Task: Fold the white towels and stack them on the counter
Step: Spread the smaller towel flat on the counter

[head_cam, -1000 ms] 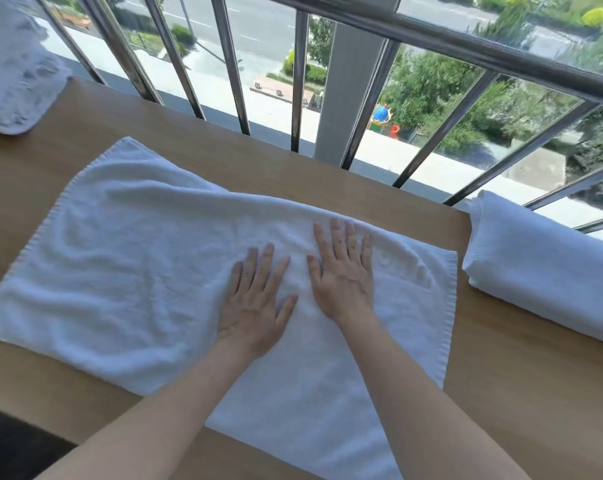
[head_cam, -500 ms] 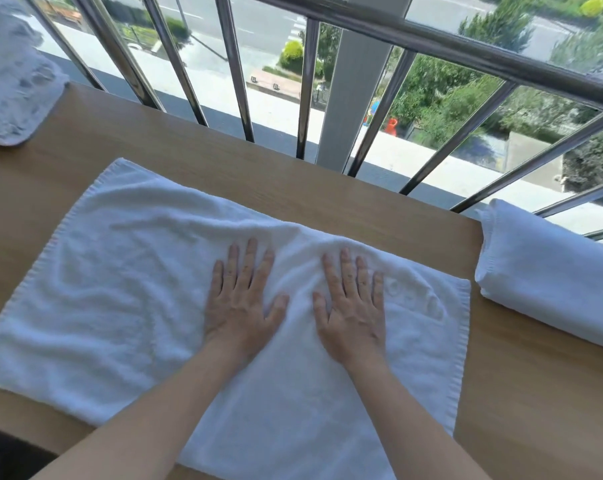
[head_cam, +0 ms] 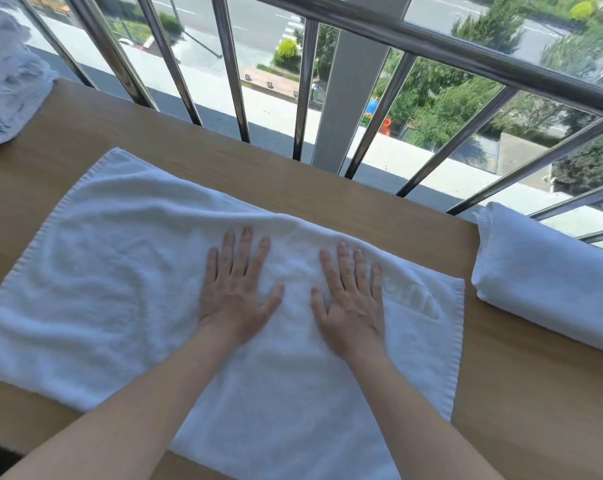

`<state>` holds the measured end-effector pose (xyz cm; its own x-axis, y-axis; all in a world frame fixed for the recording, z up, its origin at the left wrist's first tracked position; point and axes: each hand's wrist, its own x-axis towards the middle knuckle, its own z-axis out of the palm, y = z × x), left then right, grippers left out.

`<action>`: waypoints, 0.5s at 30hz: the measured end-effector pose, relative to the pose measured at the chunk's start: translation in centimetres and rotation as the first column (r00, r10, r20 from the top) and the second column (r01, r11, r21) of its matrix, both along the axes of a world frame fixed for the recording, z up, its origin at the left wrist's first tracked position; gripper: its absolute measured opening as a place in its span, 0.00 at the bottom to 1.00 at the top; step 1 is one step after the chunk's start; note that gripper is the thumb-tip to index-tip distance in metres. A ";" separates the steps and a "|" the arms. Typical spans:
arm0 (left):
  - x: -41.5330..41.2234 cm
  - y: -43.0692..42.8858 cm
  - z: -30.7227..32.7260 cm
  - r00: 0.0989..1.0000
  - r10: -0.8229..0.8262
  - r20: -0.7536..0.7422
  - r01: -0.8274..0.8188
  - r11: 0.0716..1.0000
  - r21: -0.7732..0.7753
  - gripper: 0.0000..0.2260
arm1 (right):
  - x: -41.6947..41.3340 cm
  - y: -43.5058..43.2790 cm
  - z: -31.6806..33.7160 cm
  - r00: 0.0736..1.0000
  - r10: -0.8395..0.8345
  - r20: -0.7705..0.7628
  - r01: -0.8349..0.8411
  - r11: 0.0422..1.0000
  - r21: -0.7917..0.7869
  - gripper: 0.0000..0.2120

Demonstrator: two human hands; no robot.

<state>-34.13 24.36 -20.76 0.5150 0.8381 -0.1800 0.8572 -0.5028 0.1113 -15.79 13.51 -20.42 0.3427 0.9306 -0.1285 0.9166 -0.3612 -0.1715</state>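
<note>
Right, I have both hands flat on the spread towel (head_cam: 120, 271), which lies open and a little wrinkled across the middle of the wooden worktop (head_cam: 535, 410). My left hand (head_cam: 234, 296) and right hand (head_cam: 353, 306) sit side by side, palms down, fingers straight and slightly fanned, gripping nothing, only pressing the cloth. They rest right of the towel's middle, near its far edge. To the right, just beside the towel's stitched edge but not touching it, lies a folded towel (head_cam: 549, 282), partly cut off by the frame. At the far left corner a crumpled towel (head_cam: 9, 84) sits well apart. A metal railing (head_cam: 466, 53) with slanted bars runs along the worktop's far side, with a street and trees beyond it. The spread towel's near edge runs out of view at the bottom.
</note>
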 end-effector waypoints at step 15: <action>-1.4 -3.1 0.1 1.000 0.006 0.010 -0.006 1.000 0.010 0.36 | -1.3 0.5 2.2 0.989 -0.113 -0.096 0.132 0.965 0.226 0.22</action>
